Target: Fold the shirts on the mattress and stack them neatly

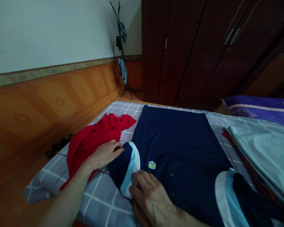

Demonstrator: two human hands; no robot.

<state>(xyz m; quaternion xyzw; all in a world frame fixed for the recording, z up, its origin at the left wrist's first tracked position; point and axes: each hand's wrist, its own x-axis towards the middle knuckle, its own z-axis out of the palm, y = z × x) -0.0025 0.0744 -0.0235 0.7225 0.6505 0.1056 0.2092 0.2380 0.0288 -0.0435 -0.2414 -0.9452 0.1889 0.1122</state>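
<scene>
A navy polo shirt (175,142) lies flat on the bed, its fabric smooth and slightly sheened, with a small shield-shaped badge (151,165) on the chest and a row of dark buttons (172,174) beside it. Both short sleeves end in white and pale blue bands. The sleeve on the image's left (119,167) is turned inward over the body, while the other sleeve (233,197) lies at the lower right.

The shirt's long axis runs away from the person, with the wide hem at the far end, towards the wardrobe. The left hand (104,154) lies palm down beside the turned sleeve, its relaxed, extended fingers (115,148) touching the sleeve's dark fabric without clenching. The right hand (151,198) sits on the banded cuff (133,165), its fingers (142,179) slightly curved over it (whether they actually pinch the cloth, I cannot tell).

A crumpled red garment (97,138) lies beside the left hand, and a folded grey-green cloth (262,154) lies to the shirt's right. The bed has a grey checked sheet (104,201). Beyond it stand a dark wooden wardrobe (180,53) and a black coat stand (121,47) hung with clothes, against an orange wainscot (52,101).
</scene>
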